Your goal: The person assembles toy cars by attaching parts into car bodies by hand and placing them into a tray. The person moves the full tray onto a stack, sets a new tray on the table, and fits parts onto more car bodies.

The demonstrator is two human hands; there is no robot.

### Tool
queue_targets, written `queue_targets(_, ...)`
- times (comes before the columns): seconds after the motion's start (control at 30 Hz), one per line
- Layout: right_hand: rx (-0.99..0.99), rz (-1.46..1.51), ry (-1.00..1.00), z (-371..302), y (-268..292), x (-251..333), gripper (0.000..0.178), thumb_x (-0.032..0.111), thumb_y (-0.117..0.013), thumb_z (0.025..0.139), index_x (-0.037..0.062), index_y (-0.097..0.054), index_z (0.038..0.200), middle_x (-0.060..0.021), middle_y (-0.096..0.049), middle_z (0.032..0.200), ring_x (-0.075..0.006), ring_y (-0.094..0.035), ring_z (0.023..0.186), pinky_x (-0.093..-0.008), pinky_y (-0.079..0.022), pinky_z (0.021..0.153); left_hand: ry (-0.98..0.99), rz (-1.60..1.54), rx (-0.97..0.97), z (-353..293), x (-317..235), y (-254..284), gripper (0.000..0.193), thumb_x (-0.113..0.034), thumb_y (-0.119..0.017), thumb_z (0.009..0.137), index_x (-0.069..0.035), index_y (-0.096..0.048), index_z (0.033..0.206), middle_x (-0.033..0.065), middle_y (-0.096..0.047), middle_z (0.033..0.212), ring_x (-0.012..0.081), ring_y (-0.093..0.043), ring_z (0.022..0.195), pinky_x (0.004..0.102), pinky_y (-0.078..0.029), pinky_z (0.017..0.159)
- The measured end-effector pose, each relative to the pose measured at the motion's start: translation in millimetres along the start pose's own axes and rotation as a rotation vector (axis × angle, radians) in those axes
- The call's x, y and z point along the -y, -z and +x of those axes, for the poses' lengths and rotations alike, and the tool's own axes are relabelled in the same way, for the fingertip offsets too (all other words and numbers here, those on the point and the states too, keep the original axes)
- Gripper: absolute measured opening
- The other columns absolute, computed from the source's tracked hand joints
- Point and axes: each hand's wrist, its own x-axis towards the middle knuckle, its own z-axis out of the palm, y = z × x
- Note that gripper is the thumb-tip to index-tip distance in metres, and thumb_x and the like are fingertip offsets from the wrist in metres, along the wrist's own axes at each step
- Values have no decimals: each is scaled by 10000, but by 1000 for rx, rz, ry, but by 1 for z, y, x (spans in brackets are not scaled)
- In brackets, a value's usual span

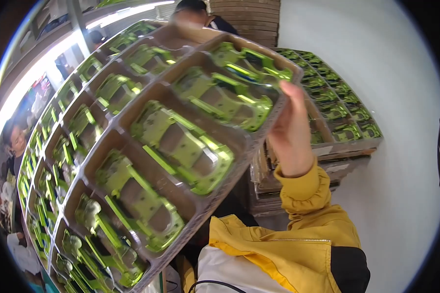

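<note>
Here's the tray point(113, 118), tilting right across the front, its cells cradling green parts point(186, 154)! The right hand point(292, 132) is clamping its right edge; the left hand is hiding, its grip impossible to tell. Beyond, a loaded stack point(357, 145) is standing beside the white wall point(371, 44).

A brown stack point(244, 19) stands beside a white wall point(376, 63). One person point(190, 9) shows at the top, another person point(17, 140) at far left; a lamp point(129, 14) glows upper left.
</note>
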Motion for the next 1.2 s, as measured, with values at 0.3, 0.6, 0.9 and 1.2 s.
queue_targets(0.3, -214, -82, 217, 13, 129, 112, 404, 259, -536, 784, 51, -479, 1126, -74, -555, 1081, -219, -529, 972, -355, -414, 855, -425, 352, 102, -19, -115, -134, 409, -176, -542, 783, -10, -441, 1144, 96, -531, 1021, 187, -543, 867, 295, -459, 778)
queue_targets(0.6, -491, -178, 288, 65, 246, 172, 411, 310, -657, 716, 112, -511, 1046, -24, -568, 964, -177, -546, 898, -339, -437, 791, -429, 6, 609, 108, -68, -256, 411, 38, -591, 700, 9, -439, 1081, 108, -491, 1002, 162, -497, 907, 269, -413, 804)
queue_targets(0.9, -582, -444, 452, 66, 240, 181, 475, 184, -659, 755, 12, -455, 1148, -68, -527, 1052, -178, -508, 934, -309, -406, 778, 458, -588, 615, 101, -94, -311, 188, -146, -444, 810, -14, -510, 927, 98, -602, 862, 180, -579, 743, 276, -483, 704)
queue_targets(1.2, -99, -1252, 707, -34, 135, 88, 564, 397, -612, 748, 46, -461, 1163, -139, -323, 1334, -259, -324, 1230, -428, -265, 994, 708, -720, 711, 42, -69, -353, 202, -93, -455, 809, -53, -485, 1005, 62, -549, 964, 176, -527, 896, 330, -427, 786)
